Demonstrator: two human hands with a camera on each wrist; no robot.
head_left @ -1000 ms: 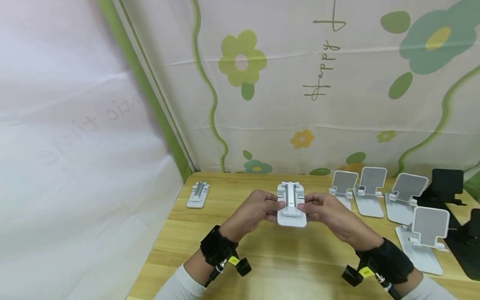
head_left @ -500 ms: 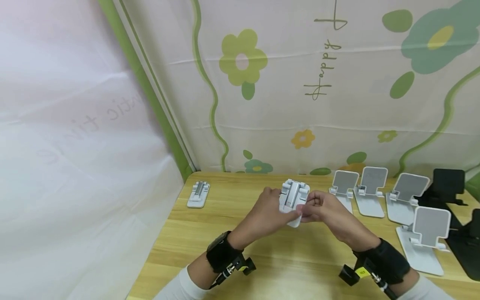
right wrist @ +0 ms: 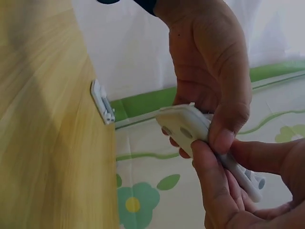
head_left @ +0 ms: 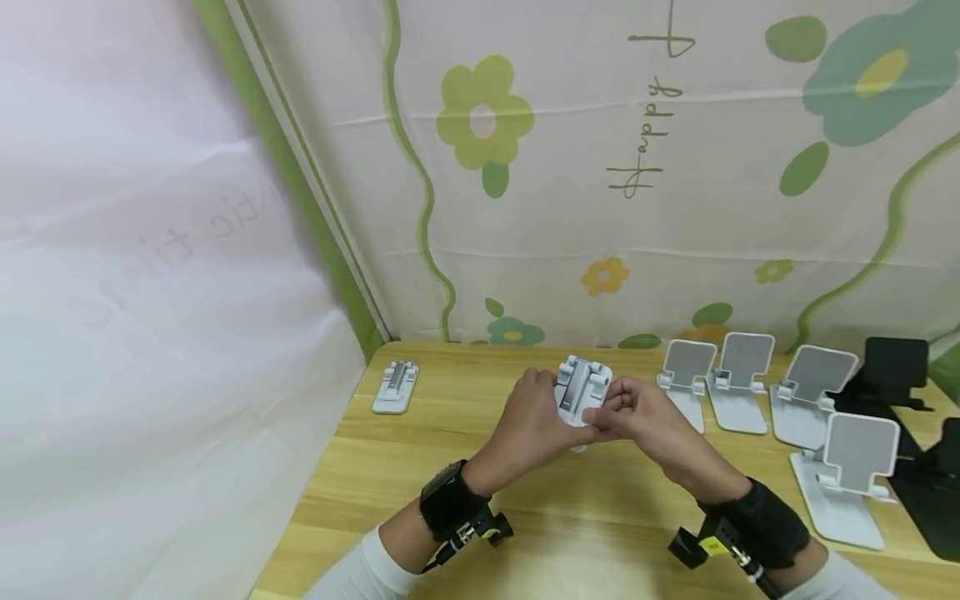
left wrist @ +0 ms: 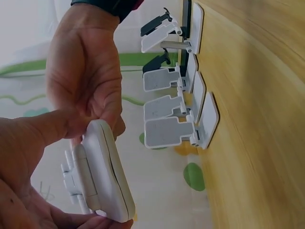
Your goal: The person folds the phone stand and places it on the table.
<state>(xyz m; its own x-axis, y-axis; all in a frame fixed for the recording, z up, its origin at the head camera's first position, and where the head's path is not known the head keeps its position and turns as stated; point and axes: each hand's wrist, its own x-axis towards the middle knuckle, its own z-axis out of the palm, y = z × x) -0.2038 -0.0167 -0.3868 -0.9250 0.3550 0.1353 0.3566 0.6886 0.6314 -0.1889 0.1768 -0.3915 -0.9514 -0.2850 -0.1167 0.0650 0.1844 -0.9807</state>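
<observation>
A folded white phone stand (head_left: 576,390) is held above the table between both hands, tilted, its hinge end facing away. My left hand (head_left: 534,423) grips it from the left, with the thumb across its near part and fingers behind. The right hand (head_left: 641,417) pinches its right edge between thumb and fingers. Seen from the left wrist, the stand's base (left wrist: 110,176) is edge-on, its folded arm lying against one side. Round pads show on the underside of the base (right wrist: 183,126) in the right wrist view. A second folded stand (head_left: 396,387) lies at the table's far left corner.
Several unfolded white stands with grey plates (head_left: 813,371) stand along the right side of the wooden table (head_left: 465,371). Black stands (head_left: 896,367) are beside them at the far right. A flower-printed curtain (head_left: 525,208) hangs behind the table.
The left hand has moved from the stand's left edge to around its body, thumb across the front. The stand has turned and tilted; the right hand stays at its right edge.
</observation>
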